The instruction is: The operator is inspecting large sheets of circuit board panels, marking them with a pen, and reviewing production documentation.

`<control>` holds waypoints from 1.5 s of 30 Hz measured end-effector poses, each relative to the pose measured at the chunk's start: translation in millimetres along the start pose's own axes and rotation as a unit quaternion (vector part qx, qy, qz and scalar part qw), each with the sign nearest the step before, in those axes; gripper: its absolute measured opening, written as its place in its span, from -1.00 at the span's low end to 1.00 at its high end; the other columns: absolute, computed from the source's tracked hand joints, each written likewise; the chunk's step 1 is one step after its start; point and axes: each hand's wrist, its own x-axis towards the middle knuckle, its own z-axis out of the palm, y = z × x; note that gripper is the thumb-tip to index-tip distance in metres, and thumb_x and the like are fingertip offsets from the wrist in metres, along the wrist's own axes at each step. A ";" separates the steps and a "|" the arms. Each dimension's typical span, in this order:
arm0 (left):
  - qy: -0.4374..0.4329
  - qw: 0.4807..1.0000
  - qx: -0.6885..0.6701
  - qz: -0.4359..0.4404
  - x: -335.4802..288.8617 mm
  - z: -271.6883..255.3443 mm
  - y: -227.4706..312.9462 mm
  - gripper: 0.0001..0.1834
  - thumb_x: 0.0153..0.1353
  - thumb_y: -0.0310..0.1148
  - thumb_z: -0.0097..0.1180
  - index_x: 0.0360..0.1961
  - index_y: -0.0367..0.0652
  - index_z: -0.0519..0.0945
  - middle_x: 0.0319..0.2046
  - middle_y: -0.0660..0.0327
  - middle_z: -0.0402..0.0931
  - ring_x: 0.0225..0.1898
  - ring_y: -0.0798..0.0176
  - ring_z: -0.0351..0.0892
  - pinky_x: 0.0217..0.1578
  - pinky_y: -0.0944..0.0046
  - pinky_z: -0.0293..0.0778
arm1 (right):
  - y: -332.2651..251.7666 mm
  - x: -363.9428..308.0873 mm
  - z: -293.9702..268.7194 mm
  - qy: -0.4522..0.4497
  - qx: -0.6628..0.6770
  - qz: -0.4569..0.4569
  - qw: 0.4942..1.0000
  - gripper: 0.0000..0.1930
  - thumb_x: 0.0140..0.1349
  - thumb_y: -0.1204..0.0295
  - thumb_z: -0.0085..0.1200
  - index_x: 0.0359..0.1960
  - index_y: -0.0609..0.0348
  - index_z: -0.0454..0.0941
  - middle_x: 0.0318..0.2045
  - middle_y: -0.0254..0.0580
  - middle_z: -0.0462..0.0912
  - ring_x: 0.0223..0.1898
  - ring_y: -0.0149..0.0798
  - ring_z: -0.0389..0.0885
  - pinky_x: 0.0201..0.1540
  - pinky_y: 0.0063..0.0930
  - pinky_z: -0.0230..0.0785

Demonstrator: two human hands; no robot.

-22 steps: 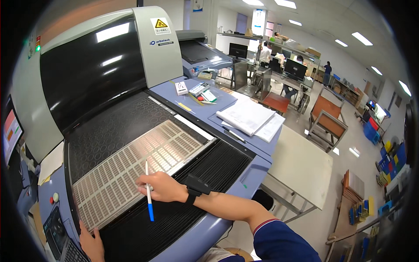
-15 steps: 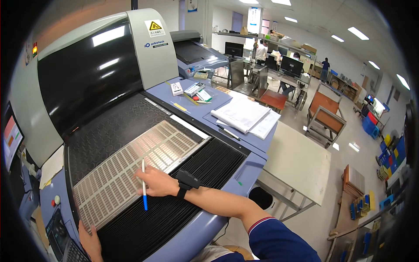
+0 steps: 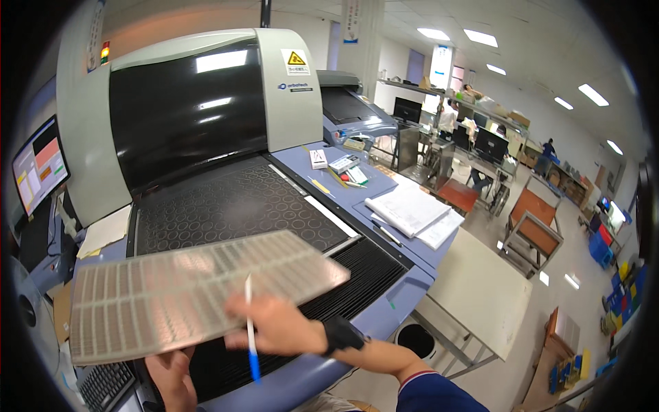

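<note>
A large thin circuit board panel (image 3: 130,288) with rows of copper-coloured patterns is raised and tilted above the machine's black bed. My left hand (image 3: 173,378) grips its near edge from below, partly hidden by the board. At the right part of the near edge is my right hand (image 3: 281,326), blurred by motion, with a white and blue pen (image 3: 252,347) held in its fingers. Whether that hand also grips the board, I cannot tell. The black bed (image 3: 226,206) with its pattern of rings shows behind the panel.
Black ribbed bellows (image 3: 371,278) lie in front of the bed. On the right ledge are papers (image 3: 410,209), a black pen (image 3: 388,233) and small boxes (image 3: 344,165). A monitor (image 3: 40,165) and keyboard (image 3: 106,384) stand left. A white table (image 3: 480,288) is at right.
The panel has come up off the bed and moved toward me and left. My left hand has gone from its left corner to underneath its near edge. The view has shifted.
</note>
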 end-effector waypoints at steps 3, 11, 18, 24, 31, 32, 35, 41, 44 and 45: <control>0.182 0.983 0.002 0.021 -1.6 -28.5 0.0 -0.35 0.26 -0.55 0.11 0.34 -0.34 0.17 0.17 0.00 0.38 0.17 0.11 0.46 0.13 0.13 0.53 | -24.4 -28.0 -13.1 -0.011 0.077 -0.063 0.995 -0.35 0.20 0.12 0.26 0.22 0.22 0.37 0.18 0.21 0.45 0.23 0.17 0.44 0.24 -0.12 0.33; 0.299 0.949 0.098 0.030 -140.4 -139.0 102.0 -0.60 0.38 -0.15 0.02 -0.04 -0.30 0.61 0.21 -0.07 0.42 0.10 0.00 0.52 0.01 0.07 0.55 | 21.3 -103.5 -77.5 0.138 0.372 0.134 0.908 -0.24 0.45 -0.19 -0.36 0.01 0.41 0.53 -0.28 0.02 0.70 -0.24 -0.19 0.72 -0.05 -0.34 0.55; 0.386 0.901 0.190 0.063 -187.0 -146.2 122.5 -0.60 0.37 -0.18 0.02 0.00 -0.31 0.56 0.22 -0.07 0.41 0.12 -0.01 0.50 0.05 0.07 0.51 | 17.3 -115.6 -11.6 0.041 0.418 0.319 0.849 -0.77 0.43 0.40 0.01 -0.16 0.34 0.63 -0.36 -0.10 0.70 -0.39 -0.40 0.64 -0.27 -0.52 0.51; 0.392 0.889 0.228 0.056 -190.7 -152.5 121.1 -0.60 0.35 -0.20 0.02 0.04 -0.32 0.53 0.23 -0.08 0.39 0.14 -0.01 0.48 0.08 0.07 0.47 | 14.3 -115.8 7.1 0.029 0.254 0.223 0.941 -0.90 0.13 0.52 0.19 -0.34 0.27 0.62 -0.55 -0.23 0.66 -0.58 -0.43 0.59 -0.55 -0.58 0.38; 0.391 0.885 0.247 0.048 -193.8 -157.2 122.2 -0.59 0.34 -0.23 0.02 0.08 -0.33 0.49 0.24 -0.08 0.38 0.16 -0.01 0.45 0.11 0.07 0.43 | 12.8 -122.0 11.8 -0.006 0.247 0.174 0.953 -0.97 0.04 0.57 0.18 -0.46 0.22 0.61 -0.59 -0.25 0.63 -0.62 -0.42 0.55 -0.58 -0.57 0.34; 0.391 0.885 0.249 0.048 -194.5 -157.9 123.1 -0.58 0.34 -0.24 0.02 0.08 -0.33 0.48 0.24 -0.08 0.38 0.16 -0.01 0.45 0.12 0.07 0.43 | 13.1 -122.4 12.5 -0.002 0.244 0.167 0.955 -0.98 0.04 0.56 0.19 -0.47 0.22 0.60 -0.59 -0.26 0.62 -0.63 -0.41 0.54 -0.59 -0.57 0.33; 0.389 0.885 0.251 0.047 -196.8 -158.1 124.1 -0.58 0.33 -0.25 0.02 0.10 -0.33 0.47 0.25 -0.08 0.37 0.17 -0.01 0.44 0.14 0.07 0.41 | 12.0 -121.2 13.6 0.002 0.239 0.158 0.958 -0.97 0.05 0.56 0.20 -0.48 0.23 0.59 -0.59 -0.27 0.62 -0.64 -0.40 0.54 -0.60 -0.56 0.33; 0.384 0.885 0.260 0.046 -195.0 -160.5 125.6 -0.56 0.32 -0.27 0.03 0.14 -0.34 0.43 0.26 -0.09 0.36 0.19 -0.01 0.42 0.17 0.07 0.38 | 16.0 -120.7 18.0 0.014 0.243 0.135 0.960 -0.96 0.06 0.57 0.22 -0.49 0.22 0.60 -0.58 -0.27 0.63 -0.60 -0.33 0.58 -0.55 -0.52 0.38; 0.382 0.885 0.261 0.046 -193.4 -161.7 125.9 -0.54 0.32 -0.29 0.03 0.15 -0.34 0.41 0.27 -0.09 0.35 0.20 -0.02 0.41 0.18 0.06 0.36 | 15.3 -120.9 18.9 0.018 0.244 0.130 0.961 -0.96 0.05 0.58 0.22 -0.49 0.23 0.61 -0.58 -0.26 0.63 -0.59 -0.30 0.59 -0.54 -0.50 0.39; 0.382 0.885 0.261 0.045 -194.5 -162.8 126.1 -0.54 0.32 -0.29 0.03 0.16 -0.35 0.41 0.27 -0.09 0.35 0.20 -0.02 0.41 0.19 0.06 0.36 | 14.9 -120.9 18.9 0.020 0.242 0.132 0.961 -0.96 0.04 0.58 0.23 -0.49 0.23 0.61 -0.58 -0.26 0.63 -0.59 -0.29 0.59 -0.54 -0.50 0.39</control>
